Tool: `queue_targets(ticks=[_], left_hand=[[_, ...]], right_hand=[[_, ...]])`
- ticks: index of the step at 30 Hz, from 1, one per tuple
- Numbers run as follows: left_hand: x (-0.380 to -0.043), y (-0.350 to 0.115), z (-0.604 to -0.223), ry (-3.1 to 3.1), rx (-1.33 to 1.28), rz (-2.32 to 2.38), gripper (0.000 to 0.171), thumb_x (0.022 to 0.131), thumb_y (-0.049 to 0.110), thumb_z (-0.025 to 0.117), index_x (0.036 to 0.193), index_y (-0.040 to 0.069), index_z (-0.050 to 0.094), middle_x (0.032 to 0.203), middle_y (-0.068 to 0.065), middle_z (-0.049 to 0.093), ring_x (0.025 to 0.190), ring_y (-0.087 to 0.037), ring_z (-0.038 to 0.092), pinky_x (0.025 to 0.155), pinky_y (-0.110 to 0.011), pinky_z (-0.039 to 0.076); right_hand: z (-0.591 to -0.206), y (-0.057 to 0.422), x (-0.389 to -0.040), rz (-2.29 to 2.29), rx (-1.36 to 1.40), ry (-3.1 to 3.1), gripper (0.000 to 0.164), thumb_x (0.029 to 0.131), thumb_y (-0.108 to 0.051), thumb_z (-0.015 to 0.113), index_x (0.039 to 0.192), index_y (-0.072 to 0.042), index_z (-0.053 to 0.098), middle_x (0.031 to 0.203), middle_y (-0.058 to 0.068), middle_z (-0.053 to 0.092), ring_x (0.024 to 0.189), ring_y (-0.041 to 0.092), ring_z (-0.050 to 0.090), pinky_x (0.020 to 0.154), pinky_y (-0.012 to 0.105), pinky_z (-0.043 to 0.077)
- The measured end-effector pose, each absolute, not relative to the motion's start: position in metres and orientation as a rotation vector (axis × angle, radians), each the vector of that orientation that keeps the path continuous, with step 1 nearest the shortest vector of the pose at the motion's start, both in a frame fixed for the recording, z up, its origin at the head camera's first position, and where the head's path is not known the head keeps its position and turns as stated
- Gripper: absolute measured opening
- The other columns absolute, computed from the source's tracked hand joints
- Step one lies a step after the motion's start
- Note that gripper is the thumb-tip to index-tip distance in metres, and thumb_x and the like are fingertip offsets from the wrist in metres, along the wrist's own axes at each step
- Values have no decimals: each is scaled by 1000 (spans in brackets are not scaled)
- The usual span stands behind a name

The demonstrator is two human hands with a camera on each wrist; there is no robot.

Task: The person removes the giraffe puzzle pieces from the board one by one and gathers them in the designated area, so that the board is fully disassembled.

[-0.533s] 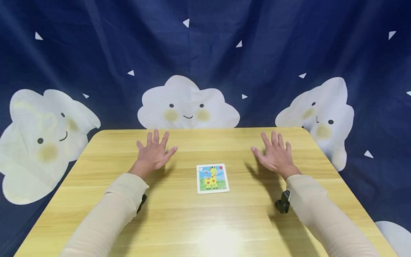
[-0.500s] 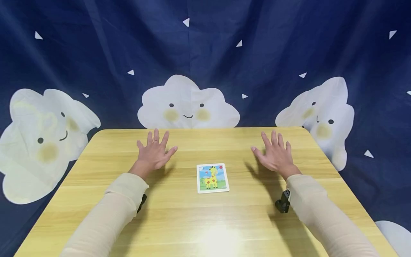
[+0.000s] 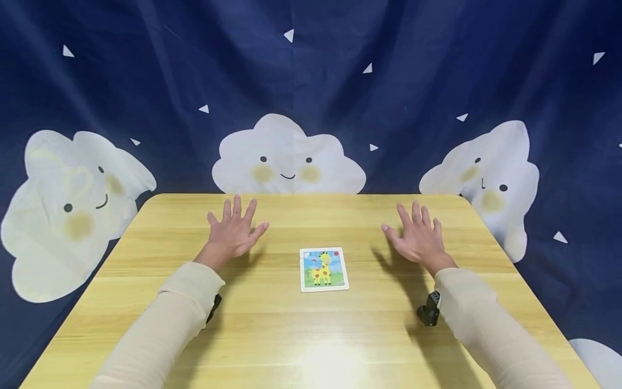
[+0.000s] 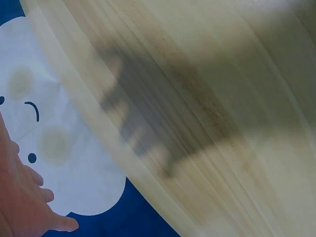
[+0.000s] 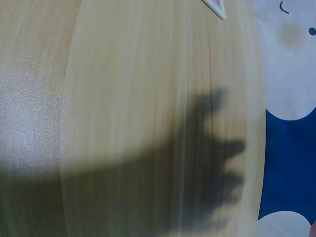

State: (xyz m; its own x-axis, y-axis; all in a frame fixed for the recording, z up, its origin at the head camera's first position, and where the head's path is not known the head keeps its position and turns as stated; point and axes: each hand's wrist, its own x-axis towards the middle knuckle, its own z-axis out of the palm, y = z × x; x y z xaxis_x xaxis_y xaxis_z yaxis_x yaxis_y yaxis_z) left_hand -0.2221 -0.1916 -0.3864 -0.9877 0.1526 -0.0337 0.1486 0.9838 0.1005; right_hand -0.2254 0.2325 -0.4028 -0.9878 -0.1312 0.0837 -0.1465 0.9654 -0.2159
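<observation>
A square giraffe picture (image 3: 324,269) with a white border lies flat near the middle of the wooden table, between the two hands. To its left, my left hand (image 3: 232,235) is held over the table with fingers spread and straight. On the other side my right hand (image 3: 416,237) is spread the same way. Neither hand touches the picture or holds anything. The left wrist view catches the left hand (image 4: 27,197) at its lower left edge, above its shadow. Only a corner of the picture (image 5: 216,7) shows at the top of the right wrist view.
The wooden table (image 3: 272,346) has rounded far corners. Behind it hangs a dark blue curtain (image 3: 330,65) printed with smiling clouds and small white triangles. A small black camera (image 3: 430,309) sits at the right wrist, and a dark part of another shows at the left.
The head view has shifted and tilted slightly. Both hands stay spread in about the same places, and the giraffe picture still lies between them.
</observation>
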Motion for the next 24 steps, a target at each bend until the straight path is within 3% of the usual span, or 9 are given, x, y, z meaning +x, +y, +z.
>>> queue_targets(ticks=[15,24], left_hand=[[-214,-179,-390,3061,304,103,76,94,65,20,153,20,6,156,-24,0,142,-46,2,98,-76,5],[-197,-158,-400,3059,437,84,75,93,65,23,153,20,13,157,-21,8,142,-44,10,99,-75,12]], right_hand=[[-410,226,-219,355,249,-3023,82,91,-67,29,151,-13,21,154,27,8,140,47,10,102,69,11],[-415,221,-217,391,255,-2988,79,92,-65,31,149,-10,27,153,29,13,138,48,17,100,68,18]])
